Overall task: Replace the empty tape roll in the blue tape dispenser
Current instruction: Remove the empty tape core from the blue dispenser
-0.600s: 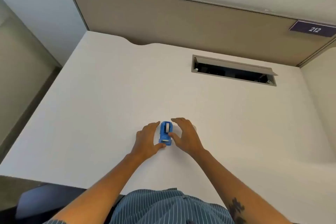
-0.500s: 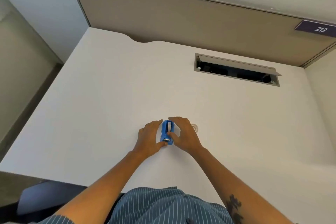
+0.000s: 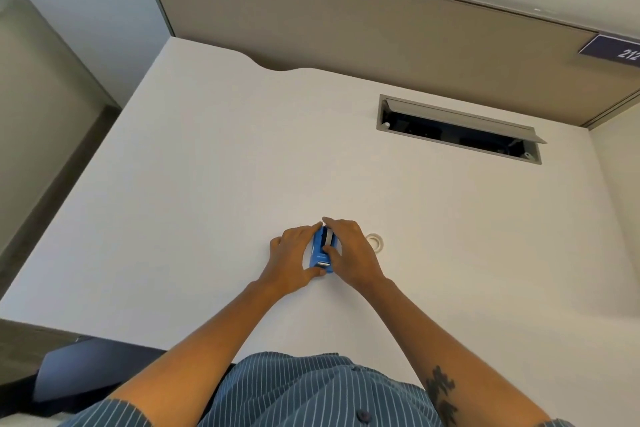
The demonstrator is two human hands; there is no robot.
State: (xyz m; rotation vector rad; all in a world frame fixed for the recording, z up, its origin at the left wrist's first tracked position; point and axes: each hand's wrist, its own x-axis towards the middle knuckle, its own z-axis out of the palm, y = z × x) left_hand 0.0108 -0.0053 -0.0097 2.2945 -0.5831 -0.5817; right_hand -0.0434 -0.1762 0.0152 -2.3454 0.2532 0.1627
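Blue tape dispenser on the white desk, near the middle of the front edge, standing with its cutter end toward the person. Left hand cupped against its left side, thumb touching the base by the cutter, fingers curled round the far end: a narrow hold on the dispenser. Right hand pressed to the right side, thumb over the pale core in the slot, likewise closed on the dispenser. Just beside the right hand, toward the right edge, a tape roll lying flat, clear or whitish, apart from the dispenser. Likely risks from here: dispenser sliding on the smooth top under uneven pressure from the two sides; a thumb catching the serrated cutter at the near end; the right wrist nudging the spare roll away. Far right, on the partition behind the back edge, a dark nameplate reading "212". No brand or label legible on dispenser or roll.
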